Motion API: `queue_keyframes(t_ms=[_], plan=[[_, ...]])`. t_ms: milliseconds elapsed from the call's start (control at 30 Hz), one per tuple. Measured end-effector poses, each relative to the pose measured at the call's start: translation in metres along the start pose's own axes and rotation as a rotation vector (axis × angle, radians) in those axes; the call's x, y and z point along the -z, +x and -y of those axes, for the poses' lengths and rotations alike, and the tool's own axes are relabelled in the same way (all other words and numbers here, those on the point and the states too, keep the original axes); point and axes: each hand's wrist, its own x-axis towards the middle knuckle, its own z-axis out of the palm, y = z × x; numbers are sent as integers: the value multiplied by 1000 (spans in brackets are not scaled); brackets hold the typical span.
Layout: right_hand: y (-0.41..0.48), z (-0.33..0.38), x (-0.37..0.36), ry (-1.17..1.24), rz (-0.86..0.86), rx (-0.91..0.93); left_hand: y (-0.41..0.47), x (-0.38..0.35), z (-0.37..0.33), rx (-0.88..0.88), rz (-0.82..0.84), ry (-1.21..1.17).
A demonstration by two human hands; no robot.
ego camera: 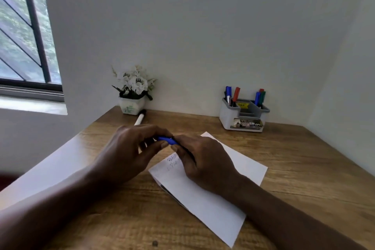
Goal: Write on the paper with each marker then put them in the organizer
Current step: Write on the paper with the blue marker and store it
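A white paper (pixel 213 197) lies on the wooden desk (pixel 304 168), with a few lines of blue writing near its top left corner. Above it, my left hand (pixel 129 148) and my right hand (pixel 203 160) meet on a blue marker (pixel 166 140); only its blue end shows between my fingertips. Whether that end is a loose cap I cannot tell. The grey organizer (pixel 243 115) stands at the back right and holds several blue, red and green markers. A white marker with a black cap (pixel 140 118) lies at the back, beside the flower pot.
A small white pot of white flowers (pixel 133 91) stands at the desk's back left against the wall. A window (pixel 24 26) is at the far left. The desk's left edge runs diagonally under my left forearm.
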Motion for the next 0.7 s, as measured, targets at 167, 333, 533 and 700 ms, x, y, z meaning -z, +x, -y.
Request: queue_keyframes(t_ms=[167, 333, 533, 700], plan=[[-1, 0, 1, -75, -39, 21, -1, -1, -3, -35, -18, 1], [2, -1, 6, -129, -67, 12, -1, 2, 0, -55, -83, 10], [5, -12, 18, -132, -179, -91, 2, 8, 12, 69, -201, -12], [2, -29, 28, 146, -189, -253, -1, 5, 28, 205, -156, 10]])
